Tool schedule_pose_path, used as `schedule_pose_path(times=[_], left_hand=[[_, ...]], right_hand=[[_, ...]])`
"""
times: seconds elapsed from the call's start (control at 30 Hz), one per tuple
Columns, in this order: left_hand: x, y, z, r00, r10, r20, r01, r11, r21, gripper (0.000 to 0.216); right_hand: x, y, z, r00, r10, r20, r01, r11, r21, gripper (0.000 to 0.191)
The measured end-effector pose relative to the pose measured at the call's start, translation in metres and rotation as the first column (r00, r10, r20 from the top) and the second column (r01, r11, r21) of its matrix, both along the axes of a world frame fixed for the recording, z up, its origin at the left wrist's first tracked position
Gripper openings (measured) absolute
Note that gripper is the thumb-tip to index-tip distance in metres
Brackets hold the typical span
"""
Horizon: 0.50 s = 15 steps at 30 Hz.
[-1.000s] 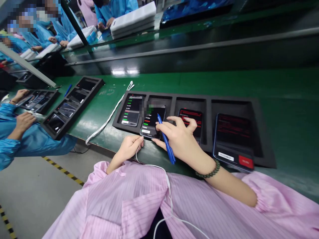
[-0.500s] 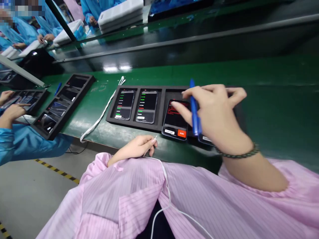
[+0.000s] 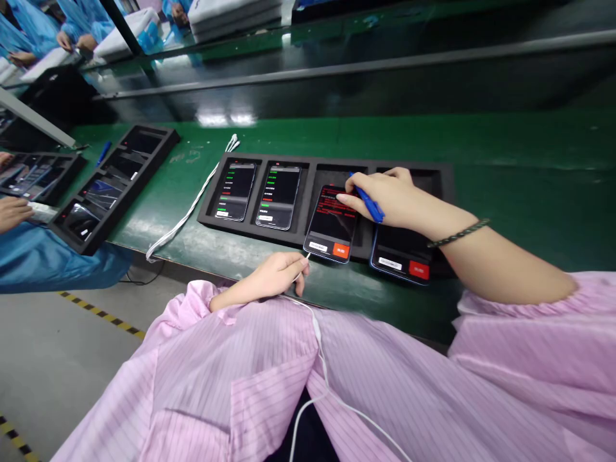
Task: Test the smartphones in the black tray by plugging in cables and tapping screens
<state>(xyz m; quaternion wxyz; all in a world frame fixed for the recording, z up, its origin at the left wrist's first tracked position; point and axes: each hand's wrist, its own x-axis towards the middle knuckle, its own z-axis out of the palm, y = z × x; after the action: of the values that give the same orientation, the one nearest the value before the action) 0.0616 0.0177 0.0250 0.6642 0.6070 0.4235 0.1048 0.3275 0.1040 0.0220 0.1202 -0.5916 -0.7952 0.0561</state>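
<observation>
My left hand (image 3: 283, 274) pinches the thin tip of a white cable (image 3: 315, 327) at the table's front edge. That tip points at the lower end of a smartphone (image 3: 332, 224) with red text and an orange button on its screen. My right hand (image 3: 385, 196) holds a blue pen (image 3: 368, 199), its thumb over the upper part of the same phone. Beneath my right wrist a second phone (image 3: 399, 253) overhangs the black foam tray (image 3: 308, 167). Two more phones, a left one (image 3: 235, 192) and a middle one (image 3: 278, 196), lie inside tray slots with green, white and red text.
Beside the tray lies a bundle of white cables (image 3: 187, 221). Farther left are another foam tray (image 3: 166, 138) holding phones, a blue pen (image 3: 103, 153) and a co-worker's hand (image 3: 13, 213). A raised ledge (image 3: 337, 70) runs behind, with co-workers in blue beyond.
My right hand has lowered and drawn in, with the pen tilting over, uncovering more of the rightmost phone. My left hand has moved slightly right, its cable tip nearer the red-text phone.
</observation>
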Motion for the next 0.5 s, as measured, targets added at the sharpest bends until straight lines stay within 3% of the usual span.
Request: schedule_pose_path(times=[0.17, 0.3, 0.5], left_hand=[[0.012, 0.006, -0.005, 0.99, 0.096, 0.102, -0.068, 0.967, -0.246, 0.033], [0.014, 0.01, -0.005, 0.957, 0.213, 0.198, -0.098, 0.878, -0.468, 0.034], [0.016, 0.006, 0.0, 0.915, 0.364, 0.172, -0.168, 0.734, -0.658, 0.031]], right_hand=[[-0.001, 0.0, 0.01, 0.996, 0.026, -0.086, -0.036, 0.991, -0.126, 0.027], [0.001, -0.002, 0.011, 0.986, 0.078, -0.146, -0.093, 0.991, -0.092, 0.021], [0.01, -0.002, -0.001, 0.957, 0.118, -0.265, -0.132, 0.991, -0.036, 0.022]])
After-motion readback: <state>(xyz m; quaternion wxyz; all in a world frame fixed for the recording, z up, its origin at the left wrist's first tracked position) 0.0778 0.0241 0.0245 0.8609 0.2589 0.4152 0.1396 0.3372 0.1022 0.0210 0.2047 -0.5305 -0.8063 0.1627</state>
